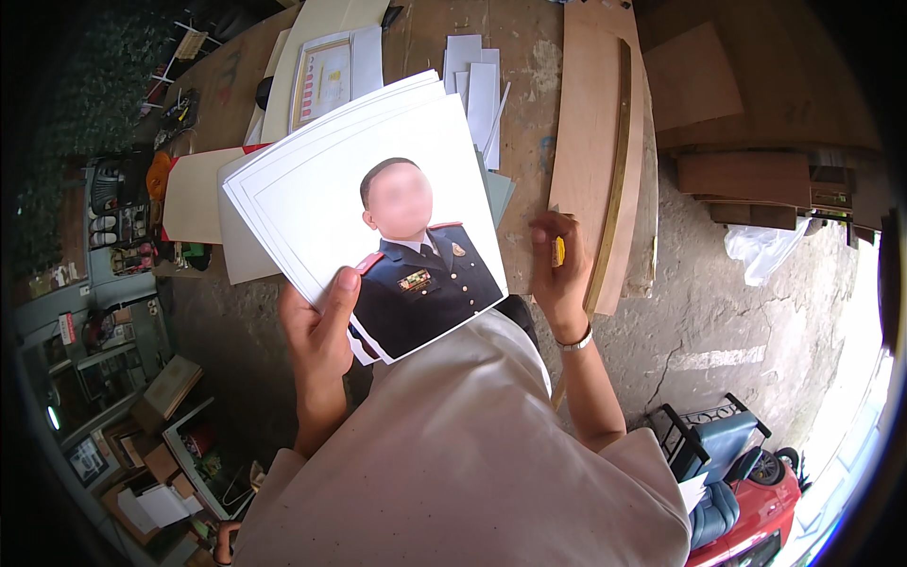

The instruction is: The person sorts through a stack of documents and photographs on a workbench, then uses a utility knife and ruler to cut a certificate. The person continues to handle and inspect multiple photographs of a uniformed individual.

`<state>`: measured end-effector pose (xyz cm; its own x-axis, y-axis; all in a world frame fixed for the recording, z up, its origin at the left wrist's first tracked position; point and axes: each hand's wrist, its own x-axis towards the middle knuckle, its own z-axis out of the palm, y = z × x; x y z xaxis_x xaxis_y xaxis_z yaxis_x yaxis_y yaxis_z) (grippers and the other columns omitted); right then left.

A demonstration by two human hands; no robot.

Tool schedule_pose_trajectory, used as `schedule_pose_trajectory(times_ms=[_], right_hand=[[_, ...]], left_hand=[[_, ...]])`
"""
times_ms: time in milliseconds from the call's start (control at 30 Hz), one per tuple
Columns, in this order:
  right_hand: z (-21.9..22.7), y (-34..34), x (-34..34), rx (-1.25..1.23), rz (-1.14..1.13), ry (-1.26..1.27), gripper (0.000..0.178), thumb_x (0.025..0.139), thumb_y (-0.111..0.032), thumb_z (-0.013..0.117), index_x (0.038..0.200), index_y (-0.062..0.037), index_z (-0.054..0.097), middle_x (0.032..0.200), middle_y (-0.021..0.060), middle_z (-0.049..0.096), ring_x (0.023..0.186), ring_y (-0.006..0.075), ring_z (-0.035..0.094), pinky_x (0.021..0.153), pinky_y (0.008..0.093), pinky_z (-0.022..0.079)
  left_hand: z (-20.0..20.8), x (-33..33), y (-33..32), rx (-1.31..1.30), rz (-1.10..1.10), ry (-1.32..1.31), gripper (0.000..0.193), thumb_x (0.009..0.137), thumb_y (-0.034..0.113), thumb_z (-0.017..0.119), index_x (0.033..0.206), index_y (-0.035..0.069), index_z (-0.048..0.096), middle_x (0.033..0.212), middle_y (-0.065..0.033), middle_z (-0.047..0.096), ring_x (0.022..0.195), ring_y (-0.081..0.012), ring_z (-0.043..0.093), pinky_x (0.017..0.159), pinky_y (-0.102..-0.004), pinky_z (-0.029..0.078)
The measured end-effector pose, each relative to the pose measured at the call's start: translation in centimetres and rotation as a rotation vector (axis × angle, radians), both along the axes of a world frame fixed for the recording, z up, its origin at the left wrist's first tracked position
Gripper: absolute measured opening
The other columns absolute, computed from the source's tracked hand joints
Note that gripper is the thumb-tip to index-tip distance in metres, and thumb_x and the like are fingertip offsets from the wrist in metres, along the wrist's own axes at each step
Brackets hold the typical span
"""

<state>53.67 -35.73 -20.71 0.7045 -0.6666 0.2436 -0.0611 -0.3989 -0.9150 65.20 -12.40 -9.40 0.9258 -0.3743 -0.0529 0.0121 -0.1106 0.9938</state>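
My left hand [326, 331] grips a stack of photo prints [416, 293] by its lower left edge, thumb on top. The uppermost print shows a person in a dark uniform on a white background, and the sheets beneath fan out slightly to the left. To the right of the stack, my right hand [565, 288] is closed around a small yellow object [558, 251]; the fingers hide most of it, so its kind is unclear. That hand is apart from the prints, near the edge of a plywood board [581, 123].
White paper strips [485, 90] and a framed certificate [326, 80] lie on the wooden table [529, 57]. A long wooden strip [614, 180] rests along the board. A plastic bag [763, 250], a blue-seated chair [723, 449] and a red car [761, 510] are at right.
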Motion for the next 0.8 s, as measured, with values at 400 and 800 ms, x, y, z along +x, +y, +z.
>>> schedule_pose_trajectory(times_ms=[400, 800], right_hand=[[4.4, 1.7, 1.7, -0.558, 0.192, 0.0, 0.064, 0.095, -0.067, 0.046, 0.139, -0.0235, 0.063, 0.151, 0.0233, 0.041, 0.124, 0.0394, 0.047, 0.104, 0.0454, 0.039], [4.1, 1.5, 1.3, -0.62, 0.114, 0.015, 0.062, 0.094, -0.066, 0.049, 0.136, -0.0236, 0.065, 0.149, 0.0208, 0.044, 0.121, 0.0377, 0.05, 0.101, 0.0439, 0.041]], left_hand=[[0.1, -0.3, -0.3, 0.147, -0.041, -0.01, 0.028, 0.098, 0.007, 0.062, 0.122, -0.009, 0.061, 0.112, -0.0109, 0.067, 0.101, -0.0151, 0.062, 0.098, -0.0405, 0.051], [-0.5, -0.5, -1.3, 0.086, 0.0, -0.092, 0.021, 0.099, 0.012, 0.064, 0.111, -0.006, 0.063, 0.086, -0.0017, 0.06, 0.074, -0.0063, 0.049, 0.072, -0.0279, 0.041]])
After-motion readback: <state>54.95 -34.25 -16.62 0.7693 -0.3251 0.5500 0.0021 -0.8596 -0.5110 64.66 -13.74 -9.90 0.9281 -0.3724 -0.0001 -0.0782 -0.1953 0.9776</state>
